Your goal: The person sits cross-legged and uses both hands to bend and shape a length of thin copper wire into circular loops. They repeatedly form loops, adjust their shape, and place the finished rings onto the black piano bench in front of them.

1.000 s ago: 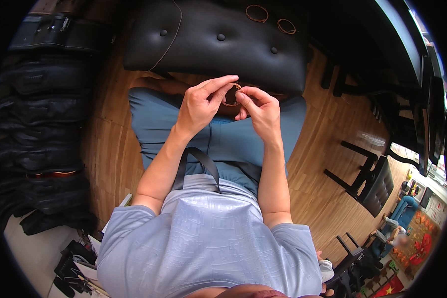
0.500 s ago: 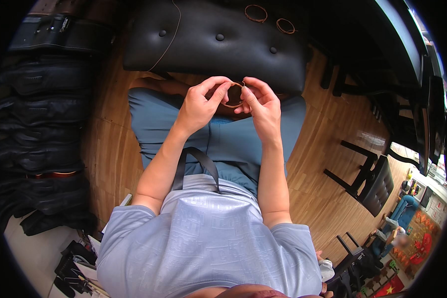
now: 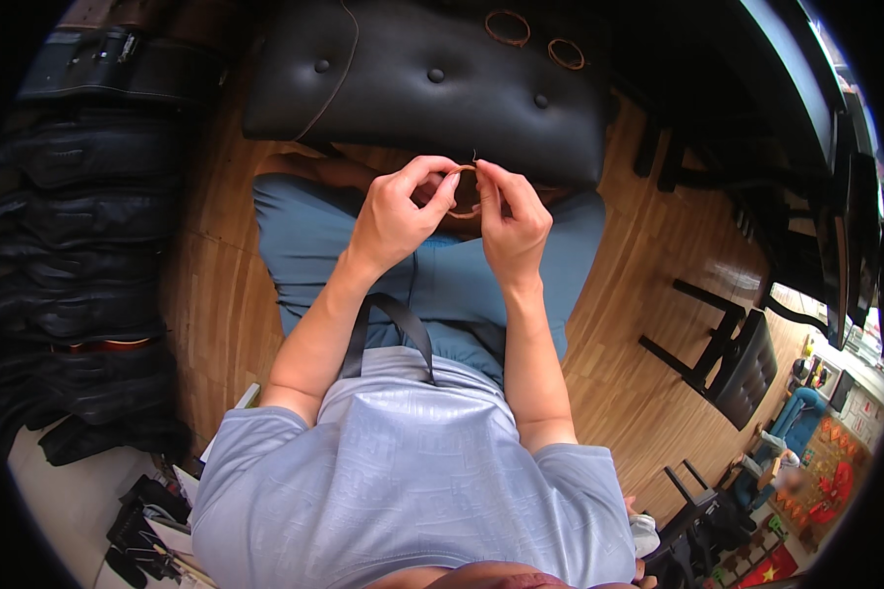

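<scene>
The left hand [image 3: 395, 208] pinches a copper-coloured wire coil [image 3: 464, 215] at its nine o'clock side, between thumb and fingers; the right hand [image 3: 513, 216] pinches it toward two o'clock (a fine wire end [image 3: 475, 155] pokes up there). Ahead, at twelve, stands a black tufted bench [image 3: 393, 98], with two similar coils [image 3: 507, 44] toward one o'clock and a thin strand [image 3: 347, 79] toward eleven.

Just beyond my left hand [image 3: 395, 211] I see a black bench [image 3: 393, 108] with buttons on top. Well to that hand's left, I have a row of black cases [image 3: 83, 236]. Wood floor [image 3: 604, 314] spreads right of my right hand [image 3: 514, 224], with a black stool [image 3: 748, 368] on it; farther out that way, I see a person [image 3: 778, 456] and a red flag [image 3: 771, 569].
</scene>
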`<state>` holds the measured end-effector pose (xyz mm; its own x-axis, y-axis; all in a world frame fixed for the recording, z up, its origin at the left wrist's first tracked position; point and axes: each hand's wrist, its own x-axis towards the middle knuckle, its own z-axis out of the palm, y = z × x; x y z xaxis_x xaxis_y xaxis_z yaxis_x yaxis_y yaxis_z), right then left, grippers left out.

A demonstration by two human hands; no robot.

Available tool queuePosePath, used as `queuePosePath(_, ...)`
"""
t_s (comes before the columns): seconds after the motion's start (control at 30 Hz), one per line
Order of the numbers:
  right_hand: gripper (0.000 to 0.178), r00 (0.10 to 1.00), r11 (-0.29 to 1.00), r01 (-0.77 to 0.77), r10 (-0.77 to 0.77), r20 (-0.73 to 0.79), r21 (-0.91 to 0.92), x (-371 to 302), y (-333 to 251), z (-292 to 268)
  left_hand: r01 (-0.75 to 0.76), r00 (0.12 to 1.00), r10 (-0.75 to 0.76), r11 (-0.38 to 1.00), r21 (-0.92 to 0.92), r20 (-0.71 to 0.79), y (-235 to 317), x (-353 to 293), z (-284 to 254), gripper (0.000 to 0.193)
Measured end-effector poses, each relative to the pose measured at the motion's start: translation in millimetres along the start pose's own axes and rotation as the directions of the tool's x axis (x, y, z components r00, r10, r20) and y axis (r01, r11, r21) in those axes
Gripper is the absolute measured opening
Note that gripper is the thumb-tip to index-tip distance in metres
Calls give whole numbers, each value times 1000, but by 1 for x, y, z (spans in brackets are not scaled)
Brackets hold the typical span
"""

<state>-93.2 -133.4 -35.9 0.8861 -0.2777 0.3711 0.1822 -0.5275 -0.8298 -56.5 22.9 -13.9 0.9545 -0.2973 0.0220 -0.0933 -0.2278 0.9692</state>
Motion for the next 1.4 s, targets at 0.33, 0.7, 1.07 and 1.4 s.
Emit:
queuePosePath(0.33,11,968,986,-156,143,204,51,9,-13,-10,-404,894,447,842,358,-43,-16,9,-4,15)
queuePosePath(0.7,13,865,903,-401,319,387,152,12,-9,-24,-160,981,150,984,78,120,-12,5,-9,14)
queuePosePath(1.07,22,737,544,-668,390,553,507,6,5,-21,457,877,-182,601,-656,444,-24,2,-5,25)
queuePosePath(1.4,24,757,509,-653,459,465,560,6,-6,-12,257,966,-242,898,-358,86,-18,6,3,26)
